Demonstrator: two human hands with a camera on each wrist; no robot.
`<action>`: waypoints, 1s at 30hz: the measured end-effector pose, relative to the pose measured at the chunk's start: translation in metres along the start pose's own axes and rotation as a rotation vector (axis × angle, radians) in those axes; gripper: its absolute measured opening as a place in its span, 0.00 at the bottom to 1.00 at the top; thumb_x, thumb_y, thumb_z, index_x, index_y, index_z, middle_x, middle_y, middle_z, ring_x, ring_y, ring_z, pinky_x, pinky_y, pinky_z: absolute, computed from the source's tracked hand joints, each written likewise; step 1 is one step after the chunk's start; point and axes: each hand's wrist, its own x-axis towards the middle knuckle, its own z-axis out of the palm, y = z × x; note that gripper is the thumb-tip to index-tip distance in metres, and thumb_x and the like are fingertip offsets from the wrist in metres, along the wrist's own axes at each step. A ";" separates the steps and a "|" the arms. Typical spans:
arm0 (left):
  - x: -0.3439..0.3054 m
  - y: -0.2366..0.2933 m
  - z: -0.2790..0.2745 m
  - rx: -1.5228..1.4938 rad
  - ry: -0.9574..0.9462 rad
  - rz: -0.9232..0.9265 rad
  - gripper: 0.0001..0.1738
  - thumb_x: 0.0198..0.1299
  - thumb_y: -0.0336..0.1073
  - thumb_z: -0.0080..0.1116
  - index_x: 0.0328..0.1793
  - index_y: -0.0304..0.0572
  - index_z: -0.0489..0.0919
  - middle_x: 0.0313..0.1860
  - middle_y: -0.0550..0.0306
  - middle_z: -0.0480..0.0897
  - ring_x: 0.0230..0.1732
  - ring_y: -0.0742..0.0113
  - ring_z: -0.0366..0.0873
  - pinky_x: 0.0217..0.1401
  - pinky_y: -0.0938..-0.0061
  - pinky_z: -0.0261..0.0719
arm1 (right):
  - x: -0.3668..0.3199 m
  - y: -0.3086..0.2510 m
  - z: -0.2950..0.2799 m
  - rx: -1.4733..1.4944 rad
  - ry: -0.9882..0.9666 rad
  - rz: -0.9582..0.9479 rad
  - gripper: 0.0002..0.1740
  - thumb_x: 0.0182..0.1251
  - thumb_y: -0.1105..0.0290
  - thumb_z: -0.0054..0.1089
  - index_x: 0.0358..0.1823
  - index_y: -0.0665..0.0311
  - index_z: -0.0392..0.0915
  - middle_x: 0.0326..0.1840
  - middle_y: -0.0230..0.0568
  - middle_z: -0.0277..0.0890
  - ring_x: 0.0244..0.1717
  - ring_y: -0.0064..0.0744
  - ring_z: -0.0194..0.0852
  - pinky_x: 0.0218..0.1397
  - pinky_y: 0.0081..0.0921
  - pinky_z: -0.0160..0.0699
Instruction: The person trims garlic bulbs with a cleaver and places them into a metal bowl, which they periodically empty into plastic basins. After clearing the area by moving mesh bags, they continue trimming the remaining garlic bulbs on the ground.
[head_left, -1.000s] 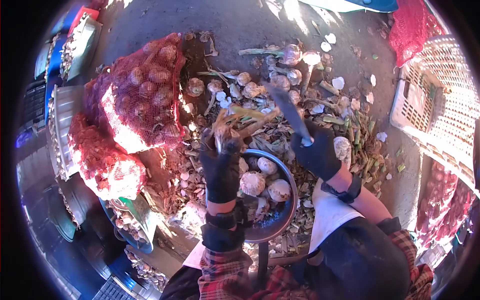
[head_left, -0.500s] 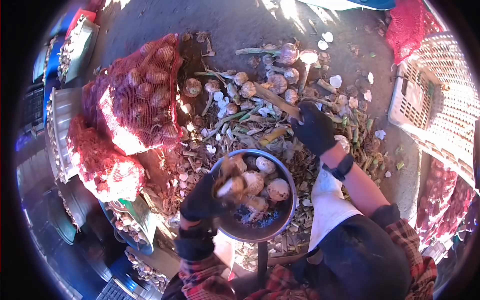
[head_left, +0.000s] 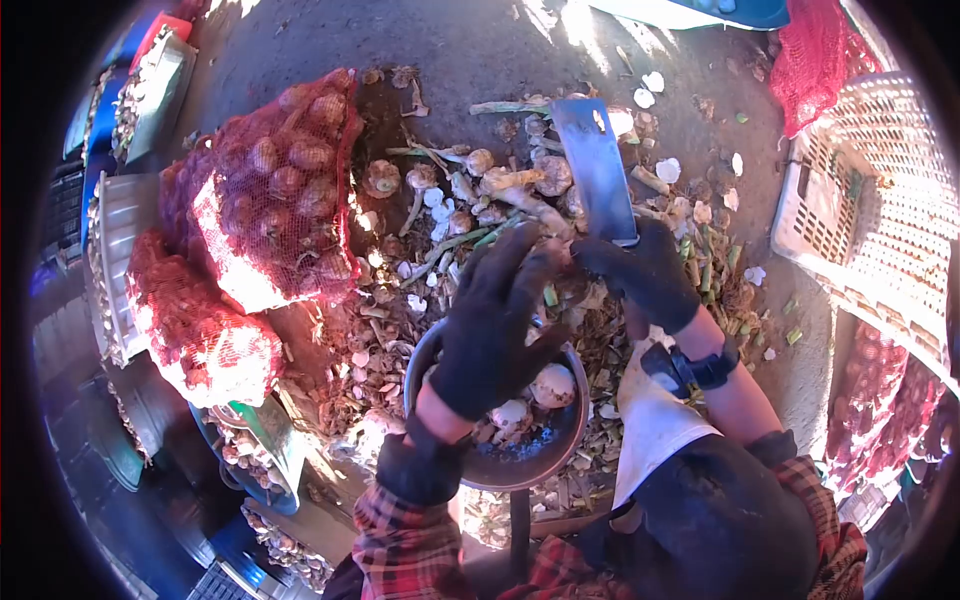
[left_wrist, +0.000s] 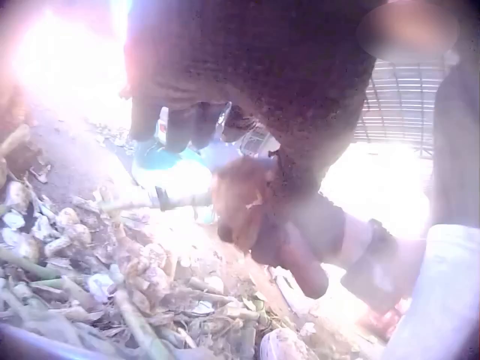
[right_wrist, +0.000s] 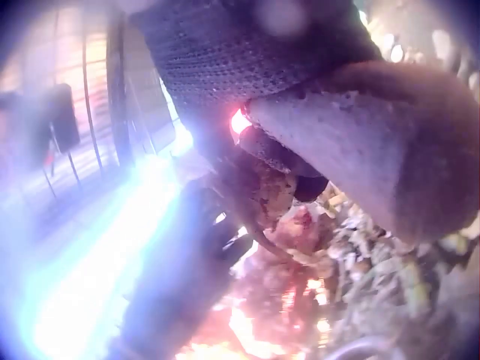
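Left hand (head_left: 495, 325): black glove
Right hand (head_left: 645, 275): black glove, bumpy knit
Sleeves (head_left: 405, 530): red and black checks, pale lines
Cuffs (head_left: 420, 470): plain, dark
Right wrist strap (head_left: 710, 367): dark, small dark box
Leg cloth (head_left: 720, 520): black, with pale specks

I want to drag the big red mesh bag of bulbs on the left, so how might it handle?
The red mesh bag is probably heavy, being packed with bulbs. The thin netting looks floppy, so it would likely sag and shift lumpily.
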 end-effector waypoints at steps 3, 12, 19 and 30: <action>0.018 -0.006 0.011 -0.060 0.075 0.122 0.35 0.47 0.32 0.66 0.63 0.33 0.66 0.56 0.40 0.74 0.59 0.49 0.74 0.61 0.59 0.71 | -0.017 -0.029 0.005 0.254 -0.074 0.114 0.19 0.54 0.56 0.68 0.31 0.68 0.79 0.16 0.31 0.72 0.15 0.17 0.68 0.16 0.18 0.62; -0.020 -0.011 0.002 -0.671 0.160 -0.367 0.42 0.46 0.28 0.64 0.69 0.34 0.58 0.57 0.49 0.72 0.54 0.67 0.73 0.55 0.70 0.75 | -0.033 -0.024 0.006 -0.364 0.136 -0.450 0.15 0.50 0.61 0.68 0.28 0.62 0.73 0.21 0.39 0.73 0.19 0.36 0.74 0.24 0.31 0.71; -0.087 -0.038 0.022 -0.663 0.003 -0.276 0.37 0.46 0.33 0.68 0.63 0.38 0.63 0.53 0.53 0.73 0.49 0.64 0.75 0.53 0.70 0.76 | -0.040 -0.023 0.009 -0.722 0.020 -0.737 0.20 0.38 0.67 0.67 0.34 0.58 0.68 0.27 0.40 0.67 0.22 0.46 0.73 0.22 0.40 0.70; -0.043 -0.018 0.005 -0.210 -0.104 -0.076 0.21 0.42 0.44 0.72 0.41 0.43 0.80 0.37 0.56 0.82 0.38 0.56 0.79 0.46 0.68 0.76 | -0.009 0.028 0.013 -0.765 -0.011 -0.781 0.18 0.37 0.63 0.68 0.29 0.60 0.70 0.26 0.41 0.68 0.23 0.47 0.73 0.25 0.39 0.73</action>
